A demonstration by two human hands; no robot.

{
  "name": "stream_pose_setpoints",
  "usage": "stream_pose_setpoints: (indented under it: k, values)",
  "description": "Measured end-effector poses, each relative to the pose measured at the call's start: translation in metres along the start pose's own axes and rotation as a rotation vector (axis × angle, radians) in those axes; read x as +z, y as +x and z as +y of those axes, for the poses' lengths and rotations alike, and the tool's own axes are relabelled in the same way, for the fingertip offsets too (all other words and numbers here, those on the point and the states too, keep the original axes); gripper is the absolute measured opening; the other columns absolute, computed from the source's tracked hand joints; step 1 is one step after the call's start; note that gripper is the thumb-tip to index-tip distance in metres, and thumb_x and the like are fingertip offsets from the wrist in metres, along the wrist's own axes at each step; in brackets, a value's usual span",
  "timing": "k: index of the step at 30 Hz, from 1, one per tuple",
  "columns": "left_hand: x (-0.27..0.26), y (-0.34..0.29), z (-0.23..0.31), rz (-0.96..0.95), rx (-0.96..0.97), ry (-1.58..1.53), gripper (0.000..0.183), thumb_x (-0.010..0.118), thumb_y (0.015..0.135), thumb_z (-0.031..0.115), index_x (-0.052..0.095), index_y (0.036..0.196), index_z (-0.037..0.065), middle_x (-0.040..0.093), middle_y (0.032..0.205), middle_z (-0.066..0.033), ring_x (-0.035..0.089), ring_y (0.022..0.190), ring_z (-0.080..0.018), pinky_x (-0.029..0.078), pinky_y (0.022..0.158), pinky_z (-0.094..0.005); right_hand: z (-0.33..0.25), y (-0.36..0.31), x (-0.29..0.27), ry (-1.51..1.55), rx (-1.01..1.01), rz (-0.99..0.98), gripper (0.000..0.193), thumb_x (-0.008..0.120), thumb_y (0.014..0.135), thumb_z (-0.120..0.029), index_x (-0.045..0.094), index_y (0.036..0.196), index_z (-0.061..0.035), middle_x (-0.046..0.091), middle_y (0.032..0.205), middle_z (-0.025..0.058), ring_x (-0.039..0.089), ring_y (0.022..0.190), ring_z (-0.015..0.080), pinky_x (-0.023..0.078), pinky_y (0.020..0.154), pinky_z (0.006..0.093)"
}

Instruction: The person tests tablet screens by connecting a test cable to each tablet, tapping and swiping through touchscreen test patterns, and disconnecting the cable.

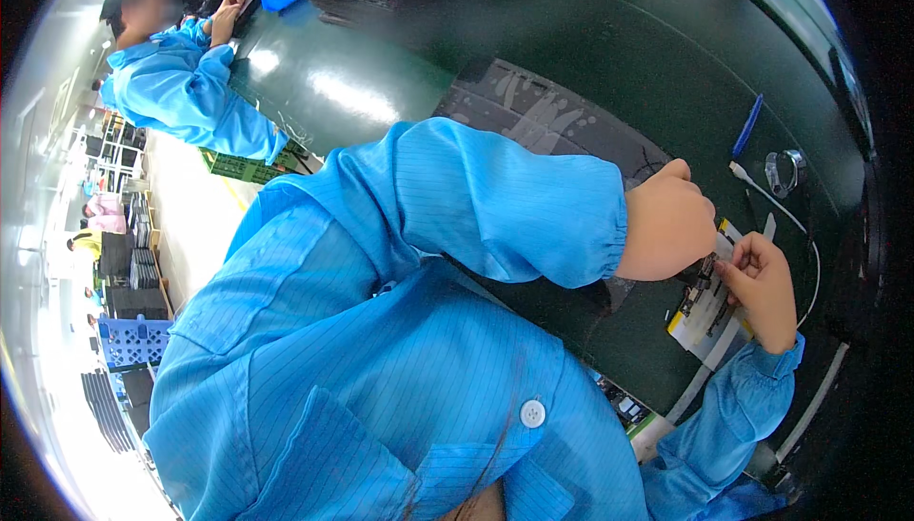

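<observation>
Head view: dark green surface (400,93), yellow-edged card (703,316) lying on it. Left hand (668,221) and right hand (764,288) fingers pinch a small dark part (703,272) over the card. Looks mid-assembly; next move needs fine alignment.

1. Left hand (666,226): fist-like, knuckles up, fingers curled under, forearm in a blue sleeve crossing from the left.
2. Right hand (766,283): fingers bent, tips pinched toward the left hand, nearly touching it.
3. Right forearm: blue-sleeved, rising from the lower edge.
</observation>
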State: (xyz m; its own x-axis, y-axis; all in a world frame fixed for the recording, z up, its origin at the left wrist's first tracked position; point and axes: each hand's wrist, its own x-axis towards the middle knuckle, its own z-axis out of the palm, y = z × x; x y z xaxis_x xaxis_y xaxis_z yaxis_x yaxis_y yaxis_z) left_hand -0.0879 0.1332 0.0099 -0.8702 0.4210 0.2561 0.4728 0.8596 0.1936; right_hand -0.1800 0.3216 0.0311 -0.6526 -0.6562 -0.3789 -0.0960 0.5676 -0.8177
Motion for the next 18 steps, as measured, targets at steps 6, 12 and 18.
stream_pose_setpoints:
  k: [6, 12, 18]
  values:
    - [-0.0004, -0.0014, 0.0002, 0.053, 0.015, 0.004, 0.004, 0.059, 0.065, 0.017, 0.062, 0.065, 0.015, 0.058, 0.07, -0.0028, 0.059, 0.075, -0.0207, 0.038, 0.072, -0.0355, -0.0007, -0.0001, 0.0, -0.022, 0.004, 0.002, 0.019, 0.064, 0.078, -0.003, 0.046, 0.072, -0.0065, 0.048, 0.058, -0.0033, 0.046, 0.046, 0.0029, 0.033, 0.042, 0.0186]
    - [0.0009, -0.0012, -0.0005, 0.086, 0.027, -0.006, 0.004, 0.059, 0.065, 0.017, 0.062, 0.066, 0.015, 0.057, 0.069, -0.0026, 0.058, 0.074, -0.021, 0.038, 0.071, -0.0361, -0.0004, 0.0, 0.0006, -0.04, 0.015, 0.016, 0.019, 0.064, 0.078, -0.003, 0.046, 0.073, -0.0071, 0.047, 0.058, -0.0036, 0.045, 0.046, 0.0026, 0.033, 0.041, 0.0182]
    - [0.003, 0.0005, -0.0031, 0.085, 0.03, -0.045, 0.003, 0.059, 0.065, 0.016, 0.061, 0.067, 0.014, 0.057, 0.07, -0.0034, 0.058, 0.075, -0.0217, 0.038, 0.071, -0.0367, 0.0005, 0.0001, 0.0014, -0.028, 0.015, 0.017, 0.019, 0.064, 0.077, -0.002, 0.046, 0.073, -0.0074, 0.047, 0.058, -0.0039, 0.044, 0.046, 0.0021, 0.032, 0.041, 0.0177]
